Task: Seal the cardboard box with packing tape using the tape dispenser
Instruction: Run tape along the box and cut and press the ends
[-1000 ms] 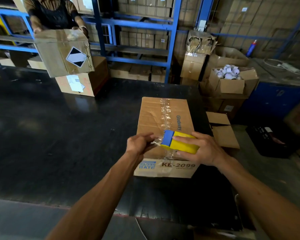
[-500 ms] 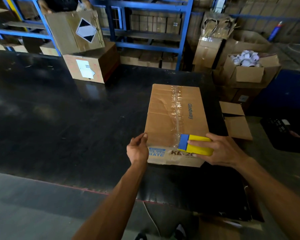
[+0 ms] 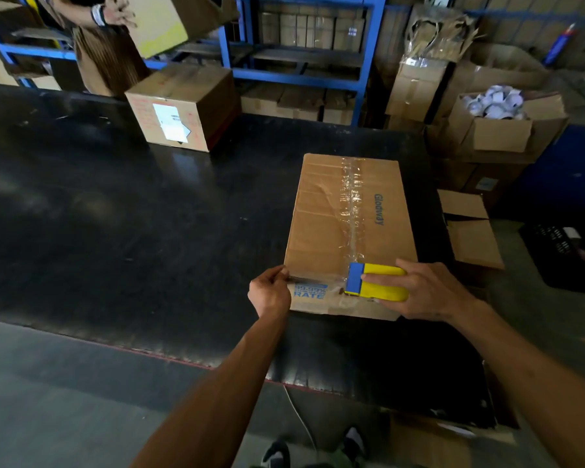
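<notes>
Since half a second ago, left hand (image 3: 270,293) has pinched the tape end at the near-left corner of cardboard box (image 3: 347,231) on counter (image 3: 115,214); right hand (image 3: 423,292), clamped round tape dispenser (image 3: 375,280), has drawn tape crosswise, suggesting an edge seal is starting.

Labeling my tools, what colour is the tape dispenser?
Yellow with a blue end, tape dispenser, head view.

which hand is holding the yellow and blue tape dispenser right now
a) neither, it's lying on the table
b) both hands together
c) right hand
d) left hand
c) the right hand is wrapped around the tape dispenser at the near end of the cardboard box, while the left hand only pinches the free end of the tape at the box's near left corner.
</notes>
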Motion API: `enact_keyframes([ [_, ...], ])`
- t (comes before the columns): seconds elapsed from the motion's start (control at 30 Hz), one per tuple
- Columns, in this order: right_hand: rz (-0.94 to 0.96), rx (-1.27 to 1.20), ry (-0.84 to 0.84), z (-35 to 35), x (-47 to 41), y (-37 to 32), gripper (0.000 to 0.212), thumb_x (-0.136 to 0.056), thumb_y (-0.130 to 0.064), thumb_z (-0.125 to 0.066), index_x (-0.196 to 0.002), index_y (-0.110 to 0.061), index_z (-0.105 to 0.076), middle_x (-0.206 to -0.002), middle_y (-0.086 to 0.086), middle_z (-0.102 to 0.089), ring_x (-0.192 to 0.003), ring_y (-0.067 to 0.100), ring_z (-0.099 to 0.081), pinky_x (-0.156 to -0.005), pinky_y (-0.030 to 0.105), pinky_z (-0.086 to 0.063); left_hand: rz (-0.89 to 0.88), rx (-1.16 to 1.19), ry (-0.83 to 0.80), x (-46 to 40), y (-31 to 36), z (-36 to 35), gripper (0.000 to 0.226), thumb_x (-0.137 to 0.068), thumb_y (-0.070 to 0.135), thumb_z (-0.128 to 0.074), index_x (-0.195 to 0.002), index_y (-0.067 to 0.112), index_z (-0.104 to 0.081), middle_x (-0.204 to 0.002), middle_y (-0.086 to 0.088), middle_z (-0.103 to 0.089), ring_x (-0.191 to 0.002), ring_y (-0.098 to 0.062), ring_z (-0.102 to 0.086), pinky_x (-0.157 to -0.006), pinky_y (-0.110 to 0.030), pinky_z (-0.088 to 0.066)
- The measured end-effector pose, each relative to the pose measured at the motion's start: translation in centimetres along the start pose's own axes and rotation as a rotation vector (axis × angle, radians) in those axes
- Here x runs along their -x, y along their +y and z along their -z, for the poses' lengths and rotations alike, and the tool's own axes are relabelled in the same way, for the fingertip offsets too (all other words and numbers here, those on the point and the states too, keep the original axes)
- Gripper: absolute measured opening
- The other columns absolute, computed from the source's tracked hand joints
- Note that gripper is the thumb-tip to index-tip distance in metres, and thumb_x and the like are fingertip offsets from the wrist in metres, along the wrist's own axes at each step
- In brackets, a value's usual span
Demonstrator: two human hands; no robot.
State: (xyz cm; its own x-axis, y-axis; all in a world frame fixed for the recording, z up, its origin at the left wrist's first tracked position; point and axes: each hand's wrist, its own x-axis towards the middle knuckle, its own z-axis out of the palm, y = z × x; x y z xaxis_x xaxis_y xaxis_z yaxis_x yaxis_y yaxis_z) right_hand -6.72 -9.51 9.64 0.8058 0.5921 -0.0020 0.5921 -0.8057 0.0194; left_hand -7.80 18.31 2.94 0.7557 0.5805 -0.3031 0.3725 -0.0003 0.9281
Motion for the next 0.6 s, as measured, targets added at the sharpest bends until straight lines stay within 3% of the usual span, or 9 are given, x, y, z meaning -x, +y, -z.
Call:
enact_keyframes([
  [0.17, -0.048, -0.040, -0.035, -0.4, -0.4, 0.1, 0.054, -0.079, -0.074, -0.046, -0.130, -0.058, -0.048, -0.089, -0.003, -0.055, -0.065, 0.022, -0.060, -0.052, 0.032, -0.052, -0.046, -0.009, 0.017, -0.3, -0.8, -0.1, 0.016, -0.089, 0.011, -0.069, -0.098, 0.016, -0.080, -0.089, -0.003, -0.077, -0.086, -0.018, -0.071, -0.079, -0.023, -0.051],
  [0.27, -0.050, -0.019, -0.061, -0.2, -0.6, -0.2, 0.052, -0.078, -0.071, -0.051, -0.128, -0.057, -0.051, -0.087, -0.004, -0.054, -0.063, 0.021, -0.059, -0.051, 0.030, -0.050, -0.068, 0.003, 0.019, -0.5, -1.3, -0.2, 0.018, -0.089, 0.013, -0.071, -0.103, 0.019, -0.080, -0.093, -0.004, -0.078, -0.087, -0.016, -0.072, -0.079, -0.022, -0.051],
  [0.37, -0.047, 0.002, -0.055, -0.4, -0.6, -0.3, 0.052, -0.078, -0.071, -0.047, -0.128, -0.057, -0.052, -0.085, -0.005, -0.053, -0.061, 0.020, -0.058, -0.050, 0.027, -0.042, -0.070, 0.066, -0.008, -1.1, -1.6, 0.4, 0.050, -0.085, 0.021, -0.078, -0.133, 0.019, -0.064, -0.085, -0.001, -0.078, -0.083, -0.011, -0.072, -0.085, -0.025, -0.053],
  [0.43, -0.055, 0.016, -0.057, -0.5, -0.7, -0.3, 0.053, -0.079, -0.074, -0.040, -0.128, -0.058, -0.051, -0.087, -0.005, -0.054, -0.063, 0.020, -0.060, -0.051, 0.027, -0.042, -0.088, 0.011, -0.045, -1.9, -1.7, 1.2, 0.068, -0.080, 0.030, -0.083, -0.141, 0.018, -0.055, -0.075, 0.002, -0.074, -0.079, -0.009, -0.071, -0.088, -0.028, -0.054],
  [0.5, -0.063, 0.031, -0.060, -0.5, -0.8, -0.3, 0.054, -0.078, -0.076, -0.037, -0.128, -0.060, -0.049, -0.090, -0.005, -0.055, -0.068, 0.021, -0.061, -0.053, 0.029, -0.045, -0.241, -0.208, -0.062, -2.8, -2.2, 2.0, 0.070, -0.078, 0.039, -0.083, -0.139, 0.018, -0.058, -0.082, 0.001, -0.067, -0.079, -0.012, -0.065, -0.079, -0.029, -0.050],
  [0.6, -0.081, 0.027, -0.094, -0.3, -1.1, -0.2, 0.053, -0.079, -0.077, -0.040, -0.131, -0.065, -0.041, -0.100, -0.006, -0.055, -0.085, 0.021, -0.062, -0.066, 0.031, -0.048, -0.879, -0.614, -0.041, -4.4, -3.4, 3.2, 0.061, -0.086, 0.041, -0.073, -0.139, 0.016, -0.057, -0.115, -0.013, -0.058, -0.096, -0.025, -0.060, -0.076, -0.037, -0.052],
])
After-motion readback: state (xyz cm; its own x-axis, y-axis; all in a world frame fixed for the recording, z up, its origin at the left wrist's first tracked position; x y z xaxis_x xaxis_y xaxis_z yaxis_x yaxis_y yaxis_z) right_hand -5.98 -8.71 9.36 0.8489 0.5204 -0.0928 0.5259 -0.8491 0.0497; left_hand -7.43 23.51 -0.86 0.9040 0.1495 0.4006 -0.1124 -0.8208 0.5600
